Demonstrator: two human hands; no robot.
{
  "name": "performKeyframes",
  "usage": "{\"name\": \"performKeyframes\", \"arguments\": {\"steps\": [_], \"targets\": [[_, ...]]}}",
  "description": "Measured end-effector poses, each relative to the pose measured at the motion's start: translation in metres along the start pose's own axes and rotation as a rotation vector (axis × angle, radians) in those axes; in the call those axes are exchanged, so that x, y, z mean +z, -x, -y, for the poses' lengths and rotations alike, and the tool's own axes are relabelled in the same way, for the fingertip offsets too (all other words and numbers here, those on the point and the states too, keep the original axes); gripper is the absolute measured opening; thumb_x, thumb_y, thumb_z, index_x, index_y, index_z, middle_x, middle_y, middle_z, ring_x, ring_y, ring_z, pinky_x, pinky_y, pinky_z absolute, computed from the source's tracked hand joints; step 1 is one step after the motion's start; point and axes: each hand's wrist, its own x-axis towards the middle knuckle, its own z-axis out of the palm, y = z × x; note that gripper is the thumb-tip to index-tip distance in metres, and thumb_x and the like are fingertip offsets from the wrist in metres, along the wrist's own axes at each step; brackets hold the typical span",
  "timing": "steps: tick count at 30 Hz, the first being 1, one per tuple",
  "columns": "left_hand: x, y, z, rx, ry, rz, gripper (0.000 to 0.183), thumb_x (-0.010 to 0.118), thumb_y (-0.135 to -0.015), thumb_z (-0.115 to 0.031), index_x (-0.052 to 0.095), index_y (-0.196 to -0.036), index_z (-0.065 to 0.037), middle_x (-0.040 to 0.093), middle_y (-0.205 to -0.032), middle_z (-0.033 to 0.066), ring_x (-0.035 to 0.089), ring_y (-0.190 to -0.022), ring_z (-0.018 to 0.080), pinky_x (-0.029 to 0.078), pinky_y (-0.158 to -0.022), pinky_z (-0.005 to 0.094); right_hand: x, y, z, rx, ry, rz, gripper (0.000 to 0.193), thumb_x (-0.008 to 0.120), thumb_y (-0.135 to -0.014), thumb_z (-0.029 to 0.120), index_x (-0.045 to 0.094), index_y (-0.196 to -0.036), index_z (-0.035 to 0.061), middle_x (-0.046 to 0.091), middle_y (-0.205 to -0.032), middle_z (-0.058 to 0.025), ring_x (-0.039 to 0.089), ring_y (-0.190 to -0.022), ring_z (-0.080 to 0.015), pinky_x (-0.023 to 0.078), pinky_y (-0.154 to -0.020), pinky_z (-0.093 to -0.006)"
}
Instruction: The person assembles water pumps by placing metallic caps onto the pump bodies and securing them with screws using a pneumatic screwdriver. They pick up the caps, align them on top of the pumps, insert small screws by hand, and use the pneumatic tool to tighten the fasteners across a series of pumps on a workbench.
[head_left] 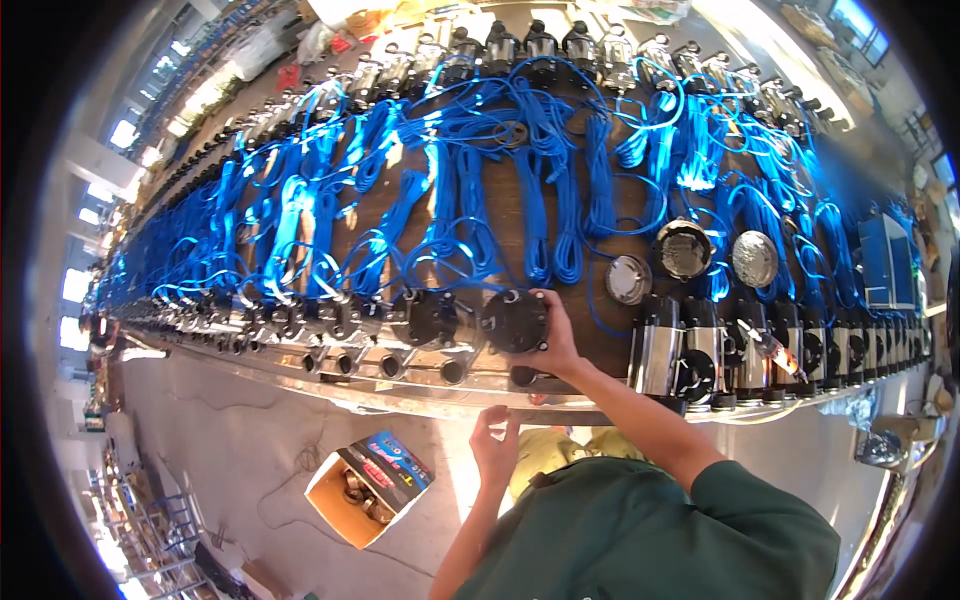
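Mid-frame, over the tabletop (507,218), the right hand (559,335) grasps the right rim of a pump (513,321), black round end facing up, long axis hidden. The left hand (495,447), loosely curled and apparently bare, hangs below, farther off.

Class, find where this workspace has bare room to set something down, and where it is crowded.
Bare tabletop shows between the right hand and the chrome cylinders; bare floor lies between the open box and the left hand. Blue cables crowd the tabletop's middle.
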Motion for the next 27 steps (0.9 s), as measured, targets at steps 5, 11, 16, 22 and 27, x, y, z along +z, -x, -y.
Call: {"name": "performKeyframes", "arguments": {"steps": [5, 11, 16, 22, 27], "targets": [[0.019, -0.013, -0.003, -0.032, 0.035, 0.211, 0.014, 0.065, -0.086, -0.009, 0.061, -0.092, 0.002, 0.066, -0.082, 0.0077, 0.061, -0.072, 0.0125, 0.049, -0.063, 0.0253, 0.006, -0.002, 0.026, 0.027, 0.359, -0.042, 0.096, 0.086, -0.058, 0.016, 0.029, -0.134, 0.0030, 0.043, -0.126, -0.0169, 0.046, -0.118, -0.0311, 0.038, -0.101, -0.0404], [0.050, -0.019, 0.018, -0.059, 0.195, 0.385, 0.012, 0.062, -0.088, -0.010, 0.061, -0.088, 0.002, 0.063, -0.077, 0.0039, 0.056, -0.068, 0.0078, 0.044, -0.061, 0.0220, -0.106, 0.112, 0.124, 0.249, 1.279, 0.048, 0.074, 0.081, -0.063, 0.037, 0.048, -0.121, 0.0048, 0.046, -0.126, -0.0143, 0.043, -0.116, -0.0346, 0.035, -0.096, -0.0458], [0.096, -0.024, 0.038, -0.176, 0.413, 0.556, 0.010, 0.059, -0.090, -0.010, 0.059, -0.090, 0.000, 0.063, -0.078, 0.0033, 0.056, -0.066, 0.0088, 0.044, -0.059, 0.0214, -0.176, 0.159, 0.094, 0.005, 1.123, 0.176, 0.027, 0.077, -0.066, 0.023, 0.057, -0.078, 0.0082, 0.060, -0.075, -0.0064, 0.061, -0.067, -0.0252, 0.051, -0.057, -0.0351], [0.147, -0.052, -0.006, -0.495, 0.471, 0.691, 0.027, 0.056, -0.094, -0.028, 0.061, -0.097, -0.002, 0.066, -0.084, 0.0066, 0.062, -0.071, 0.0141, 0.049, -0.064, 0.0267, -0.178, 0.123, 0.109, 0.108, 0.968, 0.079, 0.012, 0.070, -0.066, 0.013, 0.060, -0.069, 0.0070, 0.061, -0.062, -0.0094, 0.063, -0.058, -0.0288, 0.051, -0.056, -0.0366], [0.248, -0.112, -0.043, -0.737, 0.768, 0.895, 0.041, 0.047, -0.096, -0.042, 0.062, -0.103, -0.005, 0.068, -0.089, 0.0075, 0.064, -0.075, 0.0195, 0.051, -0.071, 0.0324, -0.188, 0.100, 0.169, 0.298, 0.744, -0.164, 0.013, 0.073, -0.066, 0.014, 0.068, -0.074, 0.0054, 0.065, -0.064, -0.0098, 0.066, -0.058, -0.0195, 0.053, -0.060, -0.0289]]}}
